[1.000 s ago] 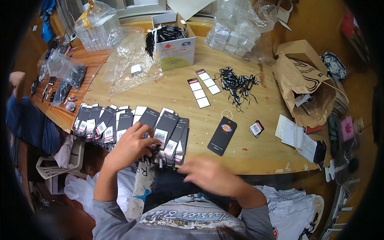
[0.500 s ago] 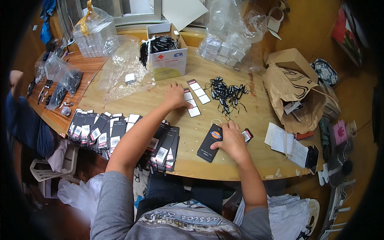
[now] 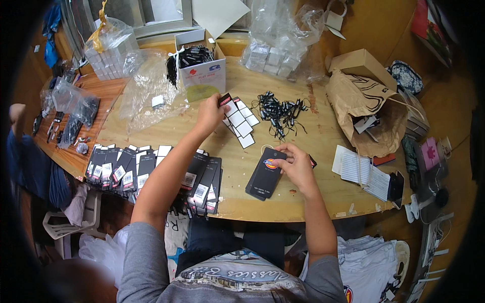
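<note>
Hands at work over a round wooden table, we lean in from its near edge. Our right hand pinches the top of a stack of black hang tags lying flat near that edge, fingers closed on it, seemingly to steady it. Left of the stack, more black tags overlap in a row along the rim. Farther in, our left hand closes on a fanned row of small white labels, likely picking one. Just right of these lies a tangle of black strings. Beyond, a white box and clear bags crowd the far side; a torn paper bag sits right.
</note>
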{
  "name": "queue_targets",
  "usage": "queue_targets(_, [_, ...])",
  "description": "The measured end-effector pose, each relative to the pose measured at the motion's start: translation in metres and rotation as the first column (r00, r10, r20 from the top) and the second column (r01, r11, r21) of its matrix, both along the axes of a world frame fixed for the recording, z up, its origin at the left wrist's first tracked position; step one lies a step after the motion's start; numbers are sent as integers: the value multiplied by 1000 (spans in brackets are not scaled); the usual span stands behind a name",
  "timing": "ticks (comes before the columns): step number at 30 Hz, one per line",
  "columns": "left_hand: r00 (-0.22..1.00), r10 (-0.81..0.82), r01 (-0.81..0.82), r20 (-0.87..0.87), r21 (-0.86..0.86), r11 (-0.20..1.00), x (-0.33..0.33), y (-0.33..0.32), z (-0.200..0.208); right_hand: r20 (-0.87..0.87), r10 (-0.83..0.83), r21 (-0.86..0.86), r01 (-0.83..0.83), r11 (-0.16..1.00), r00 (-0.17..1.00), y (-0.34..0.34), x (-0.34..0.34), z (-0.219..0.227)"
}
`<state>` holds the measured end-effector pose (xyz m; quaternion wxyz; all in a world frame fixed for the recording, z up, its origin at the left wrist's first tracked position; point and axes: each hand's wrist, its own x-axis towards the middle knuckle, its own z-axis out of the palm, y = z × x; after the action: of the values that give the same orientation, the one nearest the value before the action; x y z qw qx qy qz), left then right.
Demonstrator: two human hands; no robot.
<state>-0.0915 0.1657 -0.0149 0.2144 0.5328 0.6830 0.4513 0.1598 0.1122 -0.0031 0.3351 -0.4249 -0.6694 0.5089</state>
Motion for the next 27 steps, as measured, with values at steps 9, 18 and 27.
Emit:
queue_targets(9, [927, -243, 200, 286, 172, 965, 34, -25, 38, -203, 6, 164, 29, 986, 979, 0, -3, 26])
queue_targets(18, [735, -382, 359, 559, 157, 920, 84, -95, 57, -245, -44, 315, 123, 941, 969, -11, -6, 35])
queue_targets(27, [564, -257, 214, 785, 161, 963, 85, -145, 48, 647, -475, 471, 178, 864, 596, 18, 66, -5])
